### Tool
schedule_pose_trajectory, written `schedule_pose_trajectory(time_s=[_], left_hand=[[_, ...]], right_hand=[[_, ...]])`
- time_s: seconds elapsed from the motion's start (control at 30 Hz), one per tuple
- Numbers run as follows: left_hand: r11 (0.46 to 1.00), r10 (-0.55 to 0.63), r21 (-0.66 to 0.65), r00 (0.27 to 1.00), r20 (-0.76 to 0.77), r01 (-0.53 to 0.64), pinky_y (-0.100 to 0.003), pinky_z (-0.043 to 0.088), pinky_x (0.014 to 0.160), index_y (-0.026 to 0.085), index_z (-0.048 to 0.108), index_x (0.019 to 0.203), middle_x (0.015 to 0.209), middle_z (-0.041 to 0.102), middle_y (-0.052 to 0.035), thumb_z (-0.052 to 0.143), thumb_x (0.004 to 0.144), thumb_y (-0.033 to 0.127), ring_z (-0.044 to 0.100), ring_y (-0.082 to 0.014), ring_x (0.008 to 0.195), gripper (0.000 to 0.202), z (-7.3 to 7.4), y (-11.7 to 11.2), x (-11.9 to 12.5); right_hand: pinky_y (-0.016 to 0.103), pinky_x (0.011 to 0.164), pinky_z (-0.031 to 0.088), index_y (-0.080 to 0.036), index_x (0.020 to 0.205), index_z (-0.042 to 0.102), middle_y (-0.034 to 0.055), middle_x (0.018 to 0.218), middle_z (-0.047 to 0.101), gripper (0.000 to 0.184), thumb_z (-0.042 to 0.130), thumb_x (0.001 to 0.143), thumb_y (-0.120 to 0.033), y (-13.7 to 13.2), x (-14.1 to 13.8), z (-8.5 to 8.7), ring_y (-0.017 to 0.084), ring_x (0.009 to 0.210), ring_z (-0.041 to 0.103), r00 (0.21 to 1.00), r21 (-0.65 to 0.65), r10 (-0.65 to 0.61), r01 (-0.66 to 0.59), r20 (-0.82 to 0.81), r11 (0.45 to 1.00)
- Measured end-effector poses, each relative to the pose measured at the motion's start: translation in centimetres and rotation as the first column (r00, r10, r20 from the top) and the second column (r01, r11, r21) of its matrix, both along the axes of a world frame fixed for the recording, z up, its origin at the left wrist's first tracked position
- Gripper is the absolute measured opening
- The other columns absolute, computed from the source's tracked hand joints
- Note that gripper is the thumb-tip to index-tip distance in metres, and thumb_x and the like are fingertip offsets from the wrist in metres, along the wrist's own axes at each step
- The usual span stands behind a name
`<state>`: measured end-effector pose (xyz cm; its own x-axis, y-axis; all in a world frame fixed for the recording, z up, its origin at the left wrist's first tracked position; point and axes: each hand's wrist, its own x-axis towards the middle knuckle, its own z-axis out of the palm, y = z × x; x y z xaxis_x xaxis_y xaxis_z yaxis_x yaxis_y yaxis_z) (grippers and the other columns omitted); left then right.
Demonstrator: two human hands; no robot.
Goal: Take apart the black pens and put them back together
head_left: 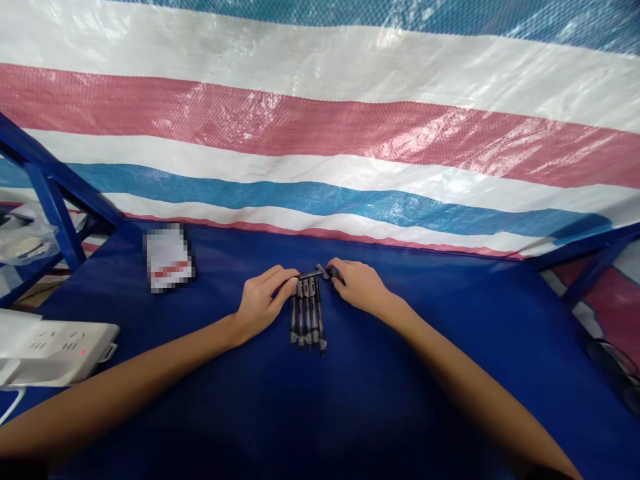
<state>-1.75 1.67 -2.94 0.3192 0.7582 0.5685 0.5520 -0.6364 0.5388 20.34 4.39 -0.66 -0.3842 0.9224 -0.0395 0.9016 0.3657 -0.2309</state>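
Note:
Several black pens (307, 317) lie side by side on the blue cloth, tips pointing toward me. Above their far ends one more black pen (313, 273) is held crosswise between both hands. My left hand (263, 300) pinches its left end with curled fingers. My right hand (357, 283) grips its right end, fingers closed around the cap.
A blue-covered table (425, 373) fills the lower view. A blurred white card (169, 259) lies at the back left. A white power strip (47, 350) sits at the left edge. Blue metal frame bars (50, 193) and a striped tarp (320, 133) stand behind.

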Motion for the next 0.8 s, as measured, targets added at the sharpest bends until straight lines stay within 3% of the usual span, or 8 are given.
schedule_pose_trajectory(time_s=[0.13,0.3,0.5,0.57,0.8], left_hand=[[1.000,0.008,-0.022,1.000,-0.023,-0.009,-0.020,0.043,0.059,0.016,0.065,0.100,0.079,0.062,-0.0018,0.047,0.095,0.027,0.056,-0.0089,0.066,0.021,-0.1,0.1,0.2],[0.999,-0.002,-0.042,1.000,-0.012,0.002,-0.020,0.046,0.063,0.019,0.066,0.105,0.085,0.065,-0.0019,0.050,0.094,0.030,0.060,-0.0091,0.070,0.022,-0.2,0.2,0.2],[0.999,-0.039,0.017,0.998,0.047,0.038,-0.022,0.050,0.069,0.020,0.067,0.108,0.090,0.067,-0.0034,0.054,0.092,0.026,0.063,-0.0106,0.076,0.022,-0.5,0.2,0.1],[0.998,-0.039,0.058,0.998,0.043,0.036,-0.022,0.050,0.068,0.021,0.068,0.107,0.089,0.068,-0.0034,0.055,0.091,0.025,0.063,-0.0105,0.075,0.022,-0.6,0.3,0.1],[0.998,-0.026,0.052,1.000,0.005,0.025,-0.022,0.051,0.070,0.018,0.070,0.102,0.087,0.068,-0.0035,0.055,0.091,0.027,0.063,-0.0103,0.075,0.021,-0.1,0.1,0.1]], right_hand=[[0.027,0.061,0.036,-0.019,0.097,0.063,0.0015,0.071,0.062,0.023,0.048,0.081,-0.015,-0.1,0.3,0.4,0.016,0.065,0.056,0.970,0.019,-0.039,0.045,-0.240,0.999],[0.024,0.057,0.037,-0.019,0.091,0.064,-0.0046,0.059,0.047,0.017,0.049,0.083,-0.022,-0.8,0.5,1.4,0.010,0.053,0.044,0.755,-0.011,-0.031,0.032,-0.655,0.999],[0.023,0.051,0.038,-0.018,0.084,0.061,-0.0056,0.055,0.047,0.013,0.057,0.084,-0.031,-1.2,0.3,1.4,0.009,0.049,0.045,0.622,-0.137,-0.137,0.048,-0.771,0.989],[0.023,0.050,0.039,-0.018,0.085,0.063,-0.0049,0.056,0.049,0.017,0.057,0.085,-0.034,-1.3,0.2,1.5,0.009,0.048,0.047,0.619,-0.153,-0.117,-0.005,-0.776,0.988],[0.022,0.054,0.038,-0.017,0.082,0.066,-0.0025,0.060,0.057,0.020,0.054,0.089,-0.031,-2.0,-0.2,2.2,0.009,0.053,0.049,0.751,-0.122,0.037,-0.155,-0.659,0.980]])
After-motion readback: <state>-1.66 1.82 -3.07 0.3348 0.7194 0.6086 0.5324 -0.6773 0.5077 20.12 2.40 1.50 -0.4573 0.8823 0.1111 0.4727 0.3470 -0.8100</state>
